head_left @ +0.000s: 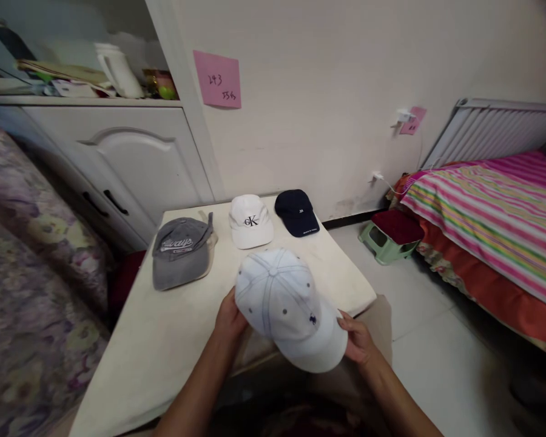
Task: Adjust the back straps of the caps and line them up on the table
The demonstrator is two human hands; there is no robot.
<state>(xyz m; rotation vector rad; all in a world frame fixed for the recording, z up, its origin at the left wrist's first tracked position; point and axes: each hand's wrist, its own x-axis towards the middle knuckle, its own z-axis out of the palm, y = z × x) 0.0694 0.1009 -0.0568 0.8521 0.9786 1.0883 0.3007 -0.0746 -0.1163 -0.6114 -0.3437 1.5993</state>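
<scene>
A pale blue-white baseball cap with a small dark emblem is held up over the near edge of the table, its brim towards the lower right. My left hand grips the crown's left side, the fingers partly hidden behind it. On the brim's right edge my right hand is closed, thumb on top. Beyond, on the table, lie a grey cap with white lettering, a white cap with black letters and a navy cap.
The cream-covered table stands against the wall. A flowered curtain and a white cabinet are at the left. To the right are a green stool with a dark red top and a bed with a striped cover.
</scene>
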